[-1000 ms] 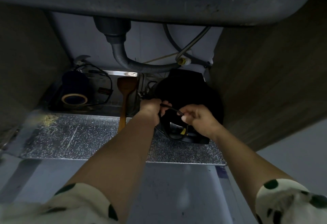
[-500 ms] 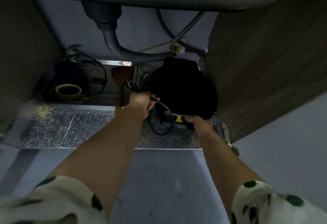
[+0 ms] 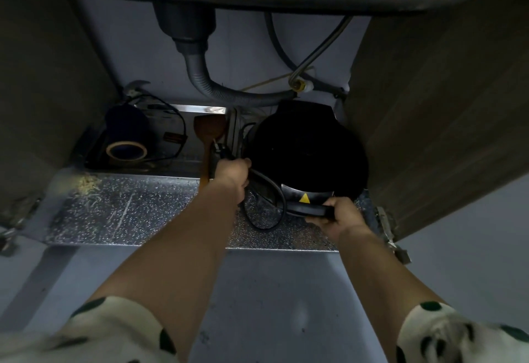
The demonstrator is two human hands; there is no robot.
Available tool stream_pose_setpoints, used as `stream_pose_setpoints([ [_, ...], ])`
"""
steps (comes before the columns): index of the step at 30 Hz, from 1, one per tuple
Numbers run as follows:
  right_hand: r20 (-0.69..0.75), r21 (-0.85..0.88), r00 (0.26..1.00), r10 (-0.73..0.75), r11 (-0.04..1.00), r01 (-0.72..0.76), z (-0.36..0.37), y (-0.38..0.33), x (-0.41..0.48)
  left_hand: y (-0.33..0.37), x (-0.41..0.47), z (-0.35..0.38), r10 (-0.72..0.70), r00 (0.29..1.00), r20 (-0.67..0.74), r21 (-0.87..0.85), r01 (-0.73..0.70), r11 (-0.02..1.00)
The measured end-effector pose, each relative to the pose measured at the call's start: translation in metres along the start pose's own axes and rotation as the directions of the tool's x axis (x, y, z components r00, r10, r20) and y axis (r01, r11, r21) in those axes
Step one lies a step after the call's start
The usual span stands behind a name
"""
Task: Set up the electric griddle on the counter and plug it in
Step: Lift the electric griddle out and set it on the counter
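Under-sink cabinet floor (image 3: 143, 213) was cramped, electric griddle (image 3: 309, 150) tucked at its 2 o'clock corner, right hand (image 3: 340, 215) clamped on the front handle (image 3: 309, 210), left hand (image 3: 232, 170) gripping the bunched power cord (image 3: 279, 190), so sliding it out low, cord clear of the drain hose (image 3: 217, 93), looked smartest.

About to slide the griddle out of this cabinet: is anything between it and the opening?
Nothing solid shows ahead of the griddle. Only its own cord loops on the speckled mat just left of the handle. The open door and its hinge sit close on the right.
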State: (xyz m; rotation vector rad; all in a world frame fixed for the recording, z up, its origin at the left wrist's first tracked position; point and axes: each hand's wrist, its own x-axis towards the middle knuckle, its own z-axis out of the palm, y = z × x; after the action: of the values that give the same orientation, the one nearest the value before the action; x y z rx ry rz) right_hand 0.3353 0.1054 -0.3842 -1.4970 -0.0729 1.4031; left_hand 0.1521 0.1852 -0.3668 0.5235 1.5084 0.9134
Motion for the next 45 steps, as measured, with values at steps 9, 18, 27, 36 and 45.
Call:
stream_pose_setpoints([
  [9,-0.060,-0.162,0.997,-0.051,0.986,0.040,-0.001,-0.021,-0.025,0.002,-0.024,0.000,-0.067,0.994,0.092,-0.016,0.069,0.997],
  [18,-0.074,-0.161,0.997,-0.018,0.987,0.006,-0.005,-0.042,-0.089,0.023,-0.080,-0.009,-0.093,0.993,0.071,-0.074,0.098,0.992],
  [27,-0.116,-0.150,0.991,0.066,0.985,-0.083,0.002,-0.062,-0.205,0.073,-0.178,-0.043,-0.143,0.986,0.079,0.007,0.143,0.990],
  [36,-0.160,-0.163,0.982,0.099,0.979,-0.126,0.015,-0.069,-0.332,0.104,-0.278,-0.092,-0.213,0.973,0.084,0.041,0.210,0.977],
  [45,-0.204,-0.178,0.976,0.080,0.977,-0.117,0.002,-0.060,-0.450,0.124,-0.396,-0.143,-0.252,0.966,0.056,0.057,0.249,0.967],
])
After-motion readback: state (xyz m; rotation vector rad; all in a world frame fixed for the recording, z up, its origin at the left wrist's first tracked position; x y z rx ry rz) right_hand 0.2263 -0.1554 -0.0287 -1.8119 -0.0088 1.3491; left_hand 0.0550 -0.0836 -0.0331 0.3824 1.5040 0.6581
